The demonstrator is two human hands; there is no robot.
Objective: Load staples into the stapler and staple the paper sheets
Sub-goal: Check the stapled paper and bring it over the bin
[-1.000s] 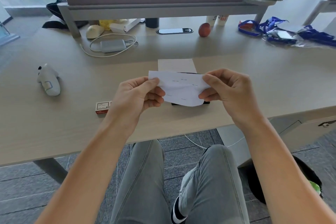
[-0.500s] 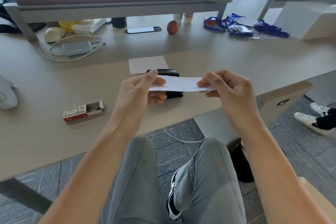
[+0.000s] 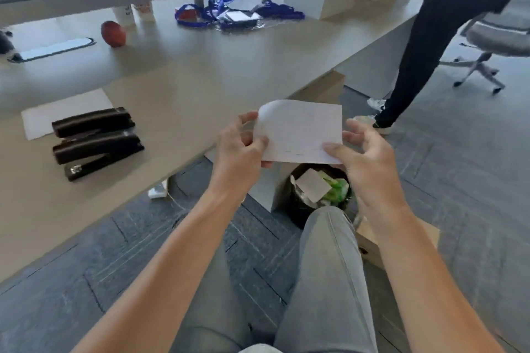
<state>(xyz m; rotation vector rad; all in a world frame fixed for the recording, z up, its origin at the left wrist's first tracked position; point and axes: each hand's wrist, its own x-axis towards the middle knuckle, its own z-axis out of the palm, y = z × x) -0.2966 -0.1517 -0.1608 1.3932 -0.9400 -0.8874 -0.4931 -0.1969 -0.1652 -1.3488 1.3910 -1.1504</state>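
1. Between both hands, off the desk's near edge: stapled paper sheets held in the air, flat face up, long side running left to right.
2. Left hand pinching the sheets' left edge, thumb on top near the curled-up corner, fingers underneath.
3. Right hand at the lower right corner, thumb laid on the sheets, other fingers loosely spread behind the right edge.
4. Directly below the sheets, down on the floor: black waste bin with paper scraps and green litter inside.
5. Well off to the left of the left hand, on the desk: black stapler, swung open, long axis roughly left to right, hinge end nearest the viewer, resting partly on a white sheet.
6. Left hand clearly the nearer one for any reach back to the stapler; for a drop, bin straight beneath both hands.
7. Faint staple marks visible along the sheets' lower edge; stapling judged done.
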